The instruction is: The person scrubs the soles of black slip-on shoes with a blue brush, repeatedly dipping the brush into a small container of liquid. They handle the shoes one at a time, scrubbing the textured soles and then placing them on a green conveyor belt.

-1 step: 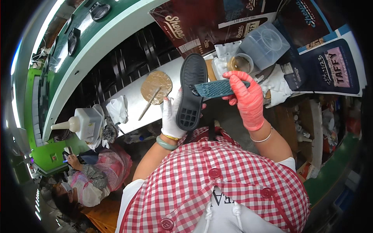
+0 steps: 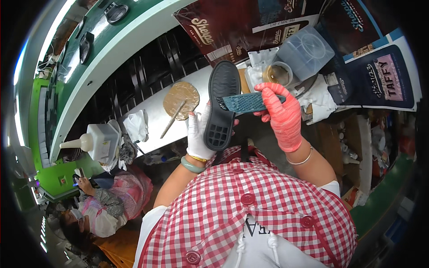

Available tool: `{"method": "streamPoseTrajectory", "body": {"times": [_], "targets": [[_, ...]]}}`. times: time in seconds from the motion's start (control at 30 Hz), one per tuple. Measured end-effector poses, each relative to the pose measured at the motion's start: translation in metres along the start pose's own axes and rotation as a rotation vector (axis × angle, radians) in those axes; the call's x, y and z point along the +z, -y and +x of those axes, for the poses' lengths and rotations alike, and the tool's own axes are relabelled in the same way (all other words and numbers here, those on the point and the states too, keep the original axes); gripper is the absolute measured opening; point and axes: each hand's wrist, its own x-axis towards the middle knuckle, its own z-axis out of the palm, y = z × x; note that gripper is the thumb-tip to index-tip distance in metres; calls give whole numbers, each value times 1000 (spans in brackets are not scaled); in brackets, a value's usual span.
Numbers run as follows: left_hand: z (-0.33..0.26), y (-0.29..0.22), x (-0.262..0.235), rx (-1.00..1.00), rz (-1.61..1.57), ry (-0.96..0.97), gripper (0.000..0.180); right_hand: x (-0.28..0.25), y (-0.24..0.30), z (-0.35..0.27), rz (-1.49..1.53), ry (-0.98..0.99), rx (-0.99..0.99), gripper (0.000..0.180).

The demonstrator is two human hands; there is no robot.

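My left hand point(image 2: 198, 134), in a white glove, grips a black shoe sole point(image 2: 225, 80) by its lower part. The sole stands lengthwise in front of me, its ridged toe end away from me and its square-pocketed heel end close by. In a coral-red glove, my right hand point(image 2: 285, 117) is closed around a flat teal brush point(image 2: 250, 102) with a textured surface. Dark bristles at the brush's left end meet the middle of the sole. Part of my left hand is hidden behind the sole.
On the white bench point(image 2: 154, 105) lie a round tan lid point(image 2: 174, 96) with a stick across it and crumpled white paper point(image 2: 135, 126). A squeeze bottle point(image 2: 99, 144) stands left. Beyond my right hand are a cup point(image 2: 279, 73) and a clear plastic container point(image 2: 306, 51). Someone sits at lower left.
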Motion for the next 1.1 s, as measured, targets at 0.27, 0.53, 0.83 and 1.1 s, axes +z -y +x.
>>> {"method": "streamPoseTrajectory", "body": {"times": [0.27, 0.53, 0.83, 1.1], "targets": [[-8, -1, 17, 50, 40, 63, 86, 12, -4, -2, -17, -4, 31, 20], [0, 6, 16, 169, -69, 51, 76, 14, -8, -18, -79, 53, 5, 21], [18, 3, 16, 83, -621, 293, 76, 17, -2, -29, -153, 96, -25, 16], [20, -1, 25, 21, -478, 166, 80, 5, -6, -28, -115, 189, -7, 15]]}}
